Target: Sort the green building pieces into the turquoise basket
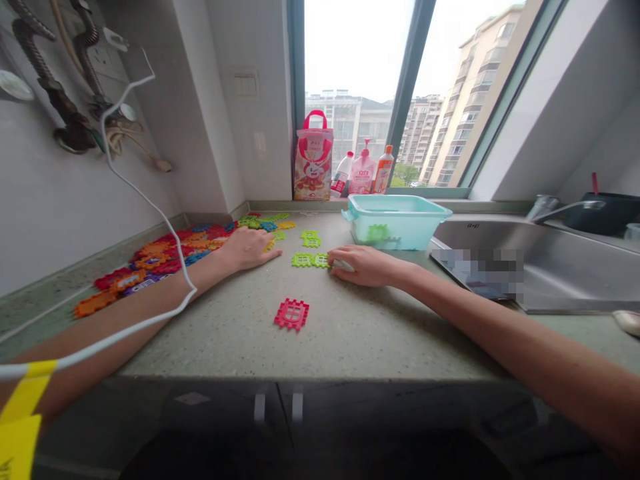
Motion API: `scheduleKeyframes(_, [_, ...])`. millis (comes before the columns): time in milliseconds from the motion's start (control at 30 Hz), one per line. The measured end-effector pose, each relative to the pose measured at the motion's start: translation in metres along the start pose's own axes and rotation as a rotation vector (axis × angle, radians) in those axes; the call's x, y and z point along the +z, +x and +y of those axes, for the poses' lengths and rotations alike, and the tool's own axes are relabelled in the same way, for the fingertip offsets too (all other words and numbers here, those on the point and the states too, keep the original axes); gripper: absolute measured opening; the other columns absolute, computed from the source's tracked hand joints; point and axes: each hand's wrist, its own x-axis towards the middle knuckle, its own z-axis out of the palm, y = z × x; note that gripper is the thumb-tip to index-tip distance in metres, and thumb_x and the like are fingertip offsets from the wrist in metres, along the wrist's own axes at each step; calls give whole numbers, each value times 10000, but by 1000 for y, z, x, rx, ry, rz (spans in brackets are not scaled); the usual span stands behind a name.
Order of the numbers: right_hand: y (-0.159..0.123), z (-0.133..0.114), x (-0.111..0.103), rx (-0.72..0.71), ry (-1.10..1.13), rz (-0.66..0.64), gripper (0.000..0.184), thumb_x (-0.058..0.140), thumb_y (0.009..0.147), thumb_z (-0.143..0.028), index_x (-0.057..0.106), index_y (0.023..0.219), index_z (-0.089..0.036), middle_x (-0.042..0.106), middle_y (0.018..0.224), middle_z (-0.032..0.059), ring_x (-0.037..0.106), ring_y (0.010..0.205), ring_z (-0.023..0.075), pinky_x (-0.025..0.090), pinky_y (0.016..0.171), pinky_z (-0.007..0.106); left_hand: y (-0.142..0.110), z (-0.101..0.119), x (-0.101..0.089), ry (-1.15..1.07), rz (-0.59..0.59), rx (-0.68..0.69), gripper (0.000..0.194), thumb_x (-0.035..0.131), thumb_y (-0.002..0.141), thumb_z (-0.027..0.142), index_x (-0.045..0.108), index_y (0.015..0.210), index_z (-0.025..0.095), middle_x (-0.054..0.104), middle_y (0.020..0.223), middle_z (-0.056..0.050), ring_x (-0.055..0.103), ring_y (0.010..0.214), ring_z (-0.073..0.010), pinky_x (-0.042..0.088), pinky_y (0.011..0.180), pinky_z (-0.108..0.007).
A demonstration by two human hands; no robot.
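My left hand (247, 248) rests at the right edge of a heap of interlocking plastic building tiles (165, 253), palm down with fingers stretched out. Under its fingers a yellow tile (270, 245) partly shows, with green ones beside it. My right hand (360, 263) has curled fingers and thumb at the right edge of a green window-shaped tile (321, 261). Left of that tile, another green tile (302, 261) lies against it. Just behind are two overlapping green tiles (311, 239). A red window-shaped tile (291, 314) lies alone nearer the counter's front edge.
A turquoise plastic tub (400, 220) with green tiles inside stands behind my right hand. To the right is a steel sink (575, 267). A white cable (165, 217) hangs across my left forearm. A bag (313, 163) and several bottles (363, 170) line the windowsill.
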Motion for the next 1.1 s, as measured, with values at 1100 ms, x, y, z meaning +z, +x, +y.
scheduleKeyframes(1100, [-8,1,-1,2,85,8,172,618,1085,-294,703,1217,-223,774,1303,149,757,1148,310,611,994,470,130,-104,98,-296,-25,-663,889,518,872,903,800,1367,220,658,1517,-249,548,1446,-525,431,1193,-660])
